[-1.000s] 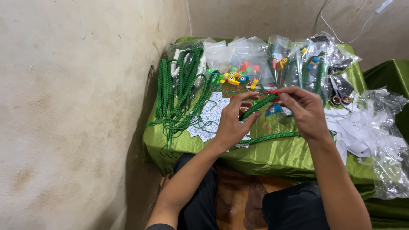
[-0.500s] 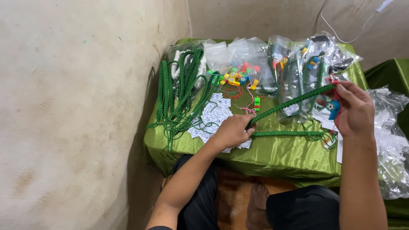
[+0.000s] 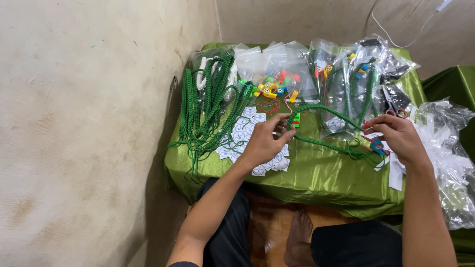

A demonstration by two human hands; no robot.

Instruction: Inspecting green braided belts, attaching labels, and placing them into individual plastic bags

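A green braided cord arches between my two hands above a low table draped in shiny green cloth. My left hand pinches one end of the cord over a pile of small round white stickers. My right hand grips the other end, where a small blue and red toy piece hangs by the fingers. A second length of the green cord lies on the cloth below the arch.
A bundle of green braided cords lies at the table's left. Clear plastic bags with colourful small toys and packed cords line the back. Crumpled clear bags sit at the right. A rough wall stands on the left.
My right hand has dropped lower and moved inward, so the cord that was stretched taut now bows into an arch. My left hand stayed over the stickers.
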